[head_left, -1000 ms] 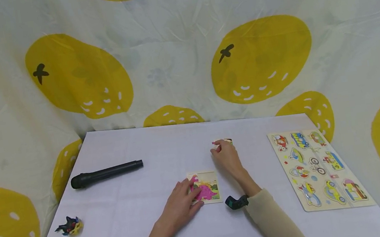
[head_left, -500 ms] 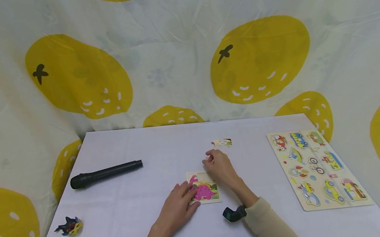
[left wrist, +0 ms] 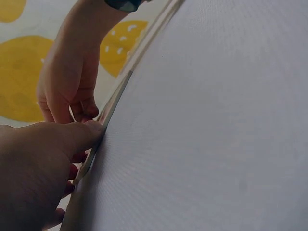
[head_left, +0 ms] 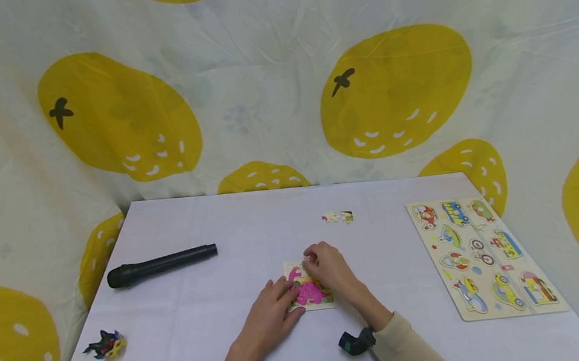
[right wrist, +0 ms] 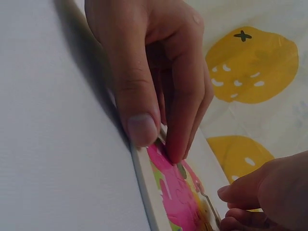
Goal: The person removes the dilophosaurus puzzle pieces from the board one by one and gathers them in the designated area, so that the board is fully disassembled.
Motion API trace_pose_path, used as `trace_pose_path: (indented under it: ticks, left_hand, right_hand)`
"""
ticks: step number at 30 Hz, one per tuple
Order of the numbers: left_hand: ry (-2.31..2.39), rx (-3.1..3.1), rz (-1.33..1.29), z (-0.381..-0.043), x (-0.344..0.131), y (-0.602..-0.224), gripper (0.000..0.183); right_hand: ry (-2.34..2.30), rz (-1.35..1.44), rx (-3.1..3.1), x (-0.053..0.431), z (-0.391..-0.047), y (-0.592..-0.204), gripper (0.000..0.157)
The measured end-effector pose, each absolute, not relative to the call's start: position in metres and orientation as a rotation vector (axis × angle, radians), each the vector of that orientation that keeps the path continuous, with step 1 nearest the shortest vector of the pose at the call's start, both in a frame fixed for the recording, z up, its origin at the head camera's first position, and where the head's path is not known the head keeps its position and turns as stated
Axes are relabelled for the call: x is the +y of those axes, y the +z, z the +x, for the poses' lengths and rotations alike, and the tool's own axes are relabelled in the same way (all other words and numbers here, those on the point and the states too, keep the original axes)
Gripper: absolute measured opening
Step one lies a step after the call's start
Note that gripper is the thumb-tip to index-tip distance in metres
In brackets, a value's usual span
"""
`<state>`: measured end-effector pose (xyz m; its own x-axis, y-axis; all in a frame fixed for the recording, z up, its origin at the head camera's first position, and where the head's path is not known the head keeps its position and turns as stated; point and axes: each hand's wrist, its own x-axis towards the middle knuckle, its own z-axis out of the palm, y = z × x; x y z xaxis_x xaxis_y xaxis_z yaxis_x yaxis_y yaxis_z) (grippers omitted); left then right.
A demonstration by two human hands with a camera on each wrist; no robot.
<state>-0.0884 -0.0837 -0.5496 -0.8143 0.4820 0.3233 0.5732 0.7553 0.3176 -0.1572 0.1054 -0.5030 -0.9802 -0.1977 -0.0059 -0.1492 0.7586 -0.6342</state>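
A small square jigsaw puzzle with a pale frame lies near the middle of the table, showing a pink dinosaur picture. My left hand rests on its left side; fingers lie over the picture and the thumb touches the frame's near edge in the right wrist view. Over the upper part of the frame, my right hand pinches what seems a small puzzle piece, mostly hidden by the fingertips. Further back lie two loose puzzle pieces, side by side.
To the right lies a larger wooden board with vehicle pictures. A black microphone lies back left, with a small dark and yellow toy figure nearer. A lemon-print curtain hangs behind the white table.
From the loose pieces at the back, my right hand has moved toward me and left, to the puzzle's top edge. My left hand has stayed on the puzzle.
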Motion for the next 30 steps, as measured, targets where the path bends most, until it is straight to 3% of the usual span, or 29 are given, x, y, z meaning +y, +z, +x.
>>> trace_pose_path:
  ticks: [8,30]
  left_hand:
    - [-0.624,-2.727,-0.834,-0.088,-0.084,-0.550,0.044]
    - [-0.612,-2.689,-0.845,-0.089,-0.083,-0.552,0.042]
  right_hand:
    - [-0.962,-0.439,2.907,0.102,-0.149,-0.508,0.013]
    - [-0.973,-0.449,2.862,0.102,-0.145,-0.517,0.011]
